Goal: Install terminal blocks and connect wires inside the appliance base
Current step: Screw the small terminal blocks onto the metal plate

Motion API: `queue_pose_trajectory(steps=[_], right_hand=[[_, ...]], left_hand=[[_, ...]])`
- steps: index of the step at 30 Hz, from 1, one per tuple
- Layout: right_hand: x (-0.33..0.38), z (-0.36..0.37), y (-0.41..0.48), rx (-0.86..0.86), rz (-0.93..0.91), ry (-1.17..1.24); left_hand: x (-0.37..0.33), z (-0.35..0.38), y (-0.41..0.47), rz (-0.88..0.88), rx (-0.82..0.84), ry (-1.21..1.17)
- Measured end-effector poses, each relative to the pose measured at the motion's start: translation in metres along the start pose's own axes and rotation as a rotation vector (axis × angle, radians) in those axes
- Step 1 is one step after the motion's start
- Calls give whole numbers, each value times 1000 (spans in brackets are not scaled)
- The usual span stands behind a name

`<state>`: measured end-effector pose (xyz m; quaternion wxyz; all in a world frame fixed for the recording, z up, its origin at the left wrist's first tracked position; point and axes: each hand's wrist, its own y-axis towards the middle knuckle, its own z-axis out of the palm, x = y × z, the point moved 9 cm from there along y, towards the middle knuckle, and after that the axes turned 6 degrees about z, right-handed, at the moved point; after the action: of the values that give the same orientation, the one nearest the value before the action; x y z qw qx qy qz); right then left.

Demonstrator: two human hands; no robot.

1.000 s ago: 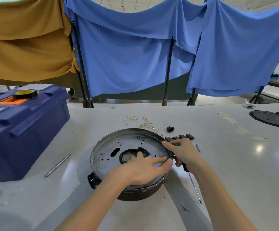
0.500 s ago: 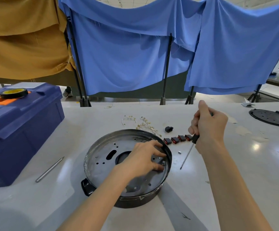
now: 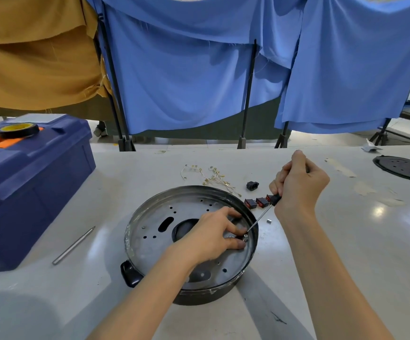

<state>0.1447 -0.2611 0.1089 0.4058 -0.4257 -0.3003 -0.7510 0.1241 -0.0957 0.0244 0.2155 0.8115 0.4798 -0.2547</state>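
Screwdriver (image 3: 260, 217) tip just inside base rim (image 3: 255, 223)

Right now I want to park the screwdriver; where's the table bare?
Widest: white tabletop right of the right forearm, before the black perforated disc. Narrower: between blue plastic toolbox and round metal appliance base, beside the thin steel rod. Crowded behind the base: pale wire leads, red rocker switches.
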Motion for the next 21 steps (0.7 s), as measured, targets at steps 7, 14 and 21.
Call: queue_pose_trajectory(steps=[7, 14, 21], right_hand=[[-4, 0, 2, 1, -24, -41], [4, 17, -9, 147, -110, -62], [20, 53, -37, 546, -229, -256]], left_hand=[[-3, 0, 0, 8, 8, 24], [-12, -5, -1, 16, -46, 52], [-28, -25, -2, 27, -239, -404]])
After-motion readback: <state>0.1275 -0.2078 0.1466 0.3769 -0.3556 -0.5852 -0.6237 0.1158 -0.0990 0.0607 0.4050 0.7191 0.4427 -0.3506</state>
